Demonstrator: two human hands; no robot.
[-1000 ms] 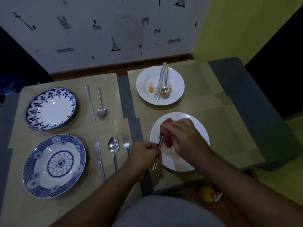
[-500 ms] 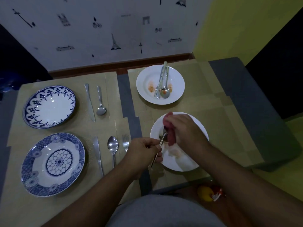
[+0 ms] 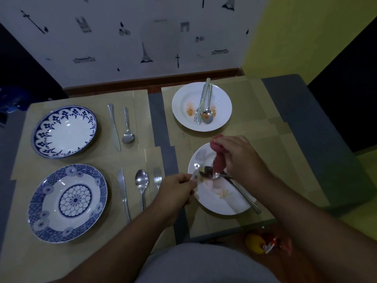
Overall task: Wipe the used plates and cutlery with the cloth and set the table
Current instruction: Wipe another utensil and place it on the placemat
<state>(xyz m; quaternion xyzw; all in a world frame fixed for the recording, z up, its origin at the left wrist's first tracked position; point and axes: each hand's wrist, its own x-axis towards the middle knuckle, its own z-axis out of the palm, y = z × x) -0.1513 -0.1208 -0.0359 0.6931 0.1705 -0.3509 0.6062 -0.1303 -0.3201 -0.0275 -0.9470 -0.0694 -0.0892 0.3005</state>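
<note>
My right hand (image 3: pixel 240 158) grips a bunched red cloth (image 3: pixel 218 160) that hangs over the near white plate (image 3: pixel 220 203). This plate has pale smears, and a spoon (image 3: pixel 208 173) lies across it with its handle running toward the lower right. My left hand (image 3: pixel 177 193) is at the plate's left rim, closed on a silver piece of cutlery (image 3: pixel 194 173); only its tip shows and I cannot tell which kind it is. The far white plate (image 3: pixel 183 107) carries orange stains and a knife, fork and spoon (image 3: pixel 205 105).
On the left mat sit two blue patterned plates (image 3: pixel 65 131) (image 3: pixel 67 203). A knife (image 3: pixel 114 127) and spoon (image 3: pixel 127 127) lie by the far one; a knife (image 3: pixel 123 193), spoon (image 3: pixel 141 184) and fork (image 3: pixel 157 177) by the near one. A yellow object (image 3: pixel 255 243) lies on the floor.
My right hand has lifted the red cloth up and away from the cutlery it was rubbing. The spoon on the near plate now shows. My left hand has drawn its cutlery slightly left.
</note>
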